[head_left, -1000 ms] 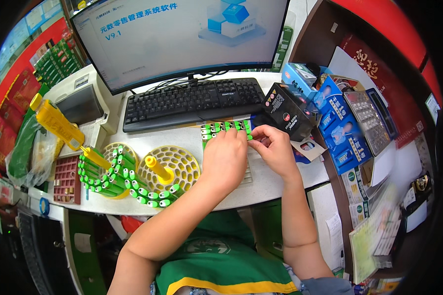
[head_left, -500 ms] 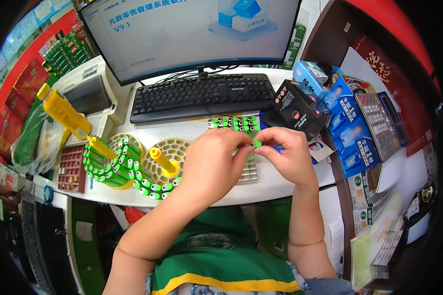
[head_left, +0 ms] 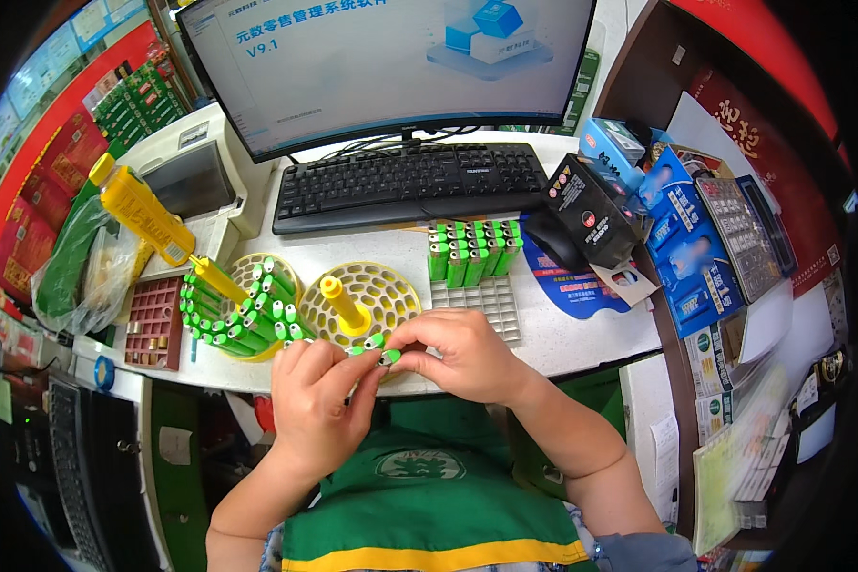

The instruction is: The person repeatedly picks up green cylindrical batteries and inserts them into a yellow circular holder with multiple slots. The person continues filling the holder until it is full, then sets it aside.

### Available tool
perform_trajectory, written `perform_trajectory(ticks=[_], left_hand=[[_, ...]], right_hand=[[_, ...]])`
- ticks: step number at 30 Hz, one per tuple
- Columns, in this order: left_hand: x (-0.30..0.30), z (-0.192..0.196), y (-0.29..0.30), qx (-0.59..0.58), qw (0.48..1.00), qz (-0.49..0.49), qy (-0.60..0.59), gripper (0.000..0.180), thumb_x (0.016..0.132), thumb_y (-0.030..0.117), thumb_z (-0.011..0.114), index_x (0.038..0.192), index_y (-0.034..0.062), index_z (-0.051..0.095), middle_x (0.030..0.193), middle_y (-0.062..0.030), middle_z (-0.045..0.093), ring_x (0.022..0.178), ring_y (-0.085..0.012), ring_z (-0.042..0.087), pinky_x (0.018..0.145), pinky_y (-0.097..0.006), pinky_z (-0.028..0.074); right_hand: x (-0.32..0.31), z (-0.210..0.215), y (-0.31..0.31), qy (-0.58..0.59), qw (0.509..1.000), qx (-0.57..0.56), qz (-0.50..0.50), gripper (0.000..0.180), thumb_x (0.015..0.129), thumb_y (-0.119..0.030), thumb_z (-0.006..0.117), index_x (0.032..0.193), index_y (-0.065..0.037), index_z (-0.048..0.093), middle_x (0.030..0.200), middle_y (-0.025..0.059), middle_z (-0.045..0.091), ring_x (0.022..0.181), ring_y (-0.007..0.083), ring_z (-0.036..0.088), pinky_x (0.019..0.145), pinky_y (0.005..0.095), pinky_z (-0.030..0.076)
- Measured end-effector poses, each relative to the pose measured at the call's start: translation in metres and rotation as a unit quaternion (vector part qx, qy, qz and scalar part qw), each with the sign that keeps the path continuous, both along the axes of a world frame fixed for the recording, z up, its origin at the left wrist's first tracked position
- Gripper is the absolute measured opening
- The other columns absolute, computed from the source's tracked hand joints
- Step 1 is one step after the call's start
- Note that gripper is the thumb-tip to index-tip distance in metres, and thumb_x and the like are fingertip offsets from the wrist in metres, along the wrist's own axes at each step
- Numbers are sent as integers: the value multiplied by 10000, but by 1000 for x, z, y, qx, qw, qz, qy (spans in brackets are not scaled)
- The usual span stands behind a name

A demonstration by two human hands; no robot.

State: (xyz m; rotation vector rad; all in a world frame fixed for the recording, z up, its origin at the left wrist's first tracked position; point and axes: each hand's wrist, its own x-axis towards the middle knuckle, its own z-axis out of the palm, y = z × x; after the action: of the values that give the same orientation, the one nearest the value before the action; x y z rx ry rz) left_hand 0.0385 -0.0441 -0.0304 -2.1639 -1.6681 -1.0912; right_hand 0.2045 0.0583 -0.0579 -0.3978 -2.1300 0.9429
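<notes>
Both hands meet at the counter's front edge over a small bunch of green cylinders with grey tips (head_left: 379, 349). My left hand (head_left: 315, 400) holds them from below, and my right hand (head_left: 459, 355) pinches them from the right. Just behind them stands a round yellow perforated rack (head_left: 391, 291) with a yellow centre peg and no cylinders in it. To its left a second yellow rack (head_left: 243, 315) is packed with several green cylinders. Further back, more green cylinders (head_left: 472, 250) stand in rows in a white grid tray (head_left: 486, 303).
A black keyboard (head_left: 410, 183) and a large monitor (head_left: 391, 62) sit behind the racks. A yellow bottle (head_left: 143, 210) and a dark red tray (head_left: 153, 319) lie at the left. A black box (head_left: 591, 210), blue boxes (head_left: 682, 248) and a calculator (head_left: 739, 234) crowd the right.
Both hands have drawn back from the white grid tray to the front edge of the counter, carrying a few green cylinders. The camera view has shifted slightly.
</notes>
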Motion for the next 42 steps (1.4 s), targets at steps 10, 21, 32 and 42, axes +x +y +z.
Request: perform_trajectory(ticks=[10,21,32,42], left_hand=[[-9,-19,-5,3,1000,-9,-13,216,673,72,774,870,123,701,678,0,493,631,-196,465,602,-343,314],[-13,-20,1,-15,1000,-5,17,165,681,71,769,810,119,678,675,-2,485,637,-206,458,614,-349,314],[-19,-5,4,-51,998,-31,-33,197,721,117,752,902,111,675,727,-15,524,680,-217,495,630,-349,353],[26,29,97,-87,981,-171,-28,93,752,94,711,835,61,686,713,-73,602,714,-280,566,682,-398,437]], right_hand=[[-6,-5,-9,-29,999,35,-9,151,782,-95,712,891,-23,635,795,113,646,729,289,625,655,373,494],[-12,-11,-5,-52,997,57,-20,160,782,-111,715,897,-28,640,786,114,648,729,290,628,661,377,497],[15,9,4,-68,992,-11,-109,168,773,-108,728,904,-21,670,801,109,666,714,261,642,655,350,507],[72,10,61,-91,925,62,-363,109,783,-31,681,883,1,650,863,107,639,805,272,621,659,342,494]])
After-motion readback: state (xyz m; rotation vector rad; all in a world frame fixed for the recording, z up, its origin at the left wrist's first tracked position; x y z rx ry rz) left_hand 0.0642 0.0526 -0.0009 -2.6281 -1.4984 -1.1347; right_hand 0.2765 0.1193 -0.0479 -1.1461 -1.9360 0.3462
